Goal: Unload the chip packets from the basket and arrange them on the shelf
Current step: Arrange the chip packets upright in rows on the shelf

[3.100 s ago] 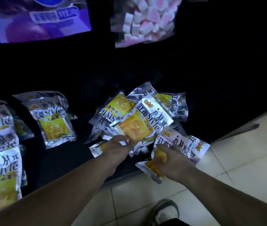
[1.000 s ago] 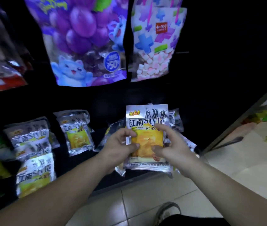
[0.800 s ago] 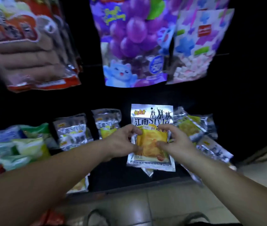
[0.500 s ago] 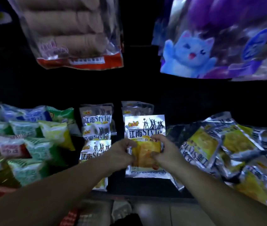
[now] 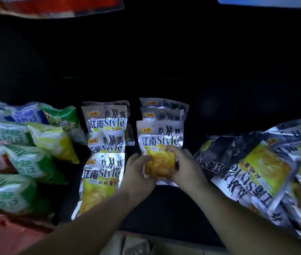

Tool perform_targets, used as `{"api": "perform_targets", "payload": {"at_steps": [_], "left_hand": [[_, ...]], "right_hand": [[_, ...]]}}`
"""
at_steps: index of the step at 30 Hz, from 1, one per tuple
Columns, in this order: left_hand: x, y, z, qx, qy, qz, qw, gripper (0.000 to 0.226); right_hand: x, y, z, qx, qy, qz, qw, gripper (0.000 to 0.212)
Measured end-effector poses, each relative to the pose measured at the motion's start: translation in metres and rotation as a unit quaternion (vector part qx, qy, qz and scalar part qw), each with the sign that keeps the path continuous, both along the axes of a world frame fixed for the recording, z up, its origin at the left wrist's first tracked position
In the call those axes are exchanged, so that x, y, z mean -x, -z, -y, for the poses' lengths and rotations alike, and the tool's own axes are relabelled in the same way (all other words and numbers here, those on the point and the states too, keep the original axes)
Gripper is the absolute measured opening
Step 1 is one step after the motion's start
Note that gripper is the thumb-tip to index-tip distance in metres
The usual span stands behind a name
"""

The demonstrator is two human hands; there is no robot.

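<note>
Low in the frame's centre, the left hand (image 5: 136, 170) and right hand (image 5: 184, 166) each pinched a lower side of one chip packet (image 5: 159, 142), thumb and fingertips closed on its yellow face. Over the past second it had been carried from the loose pile (image 5: 256, 173) at the right across to the middle. Now it lay on the dark shelf (image 5: 164, 205) at the front of the second row (image 5: 162, 115), overlapping two packets behind. Just left stood the fuller row (image 5: 102, 173), and farther left lay green and white bags (image 5: 26, 162). By this reading the placement wanted only a release, while the jumbled pile still needed arranging. The basket was out of view.
</note>
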State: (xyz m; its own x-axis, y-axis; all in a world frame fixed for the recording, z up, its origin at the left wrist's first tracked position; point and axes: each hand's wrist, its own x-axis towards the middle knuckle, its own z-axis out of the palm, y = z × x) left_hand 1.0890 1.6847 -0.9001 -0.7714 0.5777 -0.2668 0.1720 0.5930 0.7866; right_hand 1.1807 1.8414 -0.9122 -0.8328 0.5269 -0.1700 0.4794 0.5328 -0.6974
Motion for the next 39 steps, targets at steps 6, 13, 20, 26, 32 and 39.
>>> {"api": "perform_targets", "payload": {"at_steps": [6, 13, 20, 26, 32, 39], "left_hand": [[-0.012, 0.023, 0.004, 0.021, 0.032, -0.003, 0.999, 0.073], [-0.016, 0.035, -0.004, 0.024, -0.002, -0.1, 0.995, 0.072], [-0.021, 0.053, -0.004, 0.035, -0.027, -0.094, 0.995, 0.078], [-0.027, 0.057, -0.003, 0.102, 0.032, -0.193, 0.975, 0.081], [-0.028, 0.053, 0.008, 0.081, 0.037, -0.195, 0.977, 0.081], [-0.04, 0.024, 0.024, 0.063, 0.026, -0.153, 0.986, 0.069]], "right_hand": [[0.007, 0.007, -0.006, -0.016, -0.024, 0.027, 0.999, 0.076], [0.011, 0.003, -0.01, -0.073, -0.022, 0.057, 0.995, 0.073], [0.009, -0.009, -0.015, -0.11, -0.059, 0.05, 0.991, 0.056], [0.0, -0.01, -0.021, -0.115, -0.063, 0.042, 0.99, 0.041], [0.0, -0.029, -0.016, -0.07, -0.101, 0.002, 0.992, 0.033], [-0.021, -0.069, -0.037, -0.137, -0.098, 0.028, 0.985, 0.024]]}}
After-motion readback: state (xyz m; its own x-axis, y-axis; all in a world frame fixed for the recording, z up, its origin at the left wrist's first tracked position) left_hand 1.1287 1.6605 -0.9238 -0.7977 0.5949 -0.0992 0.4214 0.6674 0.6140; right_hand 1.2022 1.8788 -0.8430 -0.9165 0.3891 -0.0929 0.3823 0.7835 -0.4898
